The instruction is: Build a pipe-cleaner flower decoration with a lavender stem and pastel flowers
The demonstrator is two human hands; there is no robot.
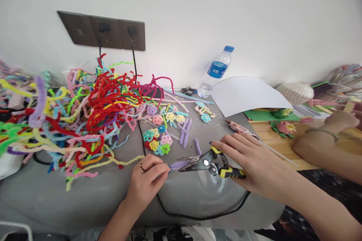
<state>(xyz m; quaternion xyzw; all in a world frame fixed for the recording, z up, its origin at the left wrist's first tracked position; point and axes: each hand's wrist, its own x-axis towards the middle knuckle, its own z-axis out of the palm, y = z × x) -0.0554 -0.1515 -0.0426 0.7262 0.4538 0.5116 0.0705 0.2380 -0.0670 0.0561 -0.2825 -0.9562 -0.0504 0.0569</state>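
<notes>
My right hand (243, 158) grips yellow-and-black pliers-like cutters (206, 162), whose jaws point left and stand slightly apart. Pinched between the fingertips of my left hand (151, 179) are light purple pipe cleaners (178, 165), their other ends lying at the jaws. Whether the blades touch them I cannot tell. Just behind, several short purple pipe cleaner pieces (185, 132) lie on the grey table, and one more piece (197, 146) lies near the cutters. Small looped pipe cleaner flowers (158, 141) in many colours sit in a cluster beyond my left hand.
A big tangle of coloured pipe cleaners (113, 101) covers the left side. A water bottle (217, 69) and white paper (249, 94) stand by the wall. A black cable (198, 218) loops across the table (118, 211). At right, another person's arm (325, 139) rests over a wooden surface.
</notes>
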